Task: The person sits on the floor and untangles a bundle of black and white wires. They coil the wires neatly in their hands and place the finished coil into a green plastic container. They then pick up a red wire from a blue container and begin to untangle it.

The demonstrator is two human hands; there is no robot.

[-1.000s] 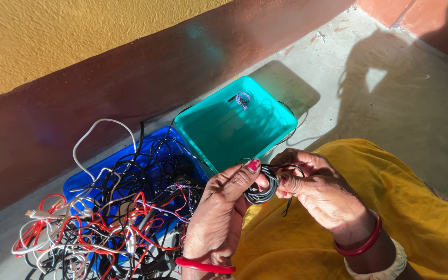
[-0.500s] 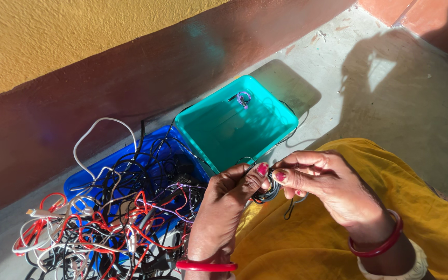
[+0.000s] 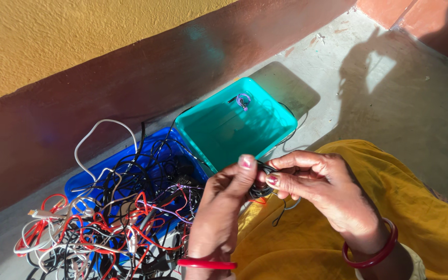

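Pinching together over the yellow cloth lap, the left hand (image 3: 229,194) and right hand (image 3: 320,189) were both clamped on a small black cable coil (image 3: 260,190), which had shrunk tighter between the fingers than a second earlier, so the winding looked nearly finished. Its loose tail (image 3: 278,215) hung downward, beside the teal tray (image 3: 234,124) and the blue tray (image 3: 130,171) of tangled wires.

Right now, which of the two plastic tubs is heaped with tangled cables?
The blue tub, left of the teal tub; the teal one holds only a small purple coil.
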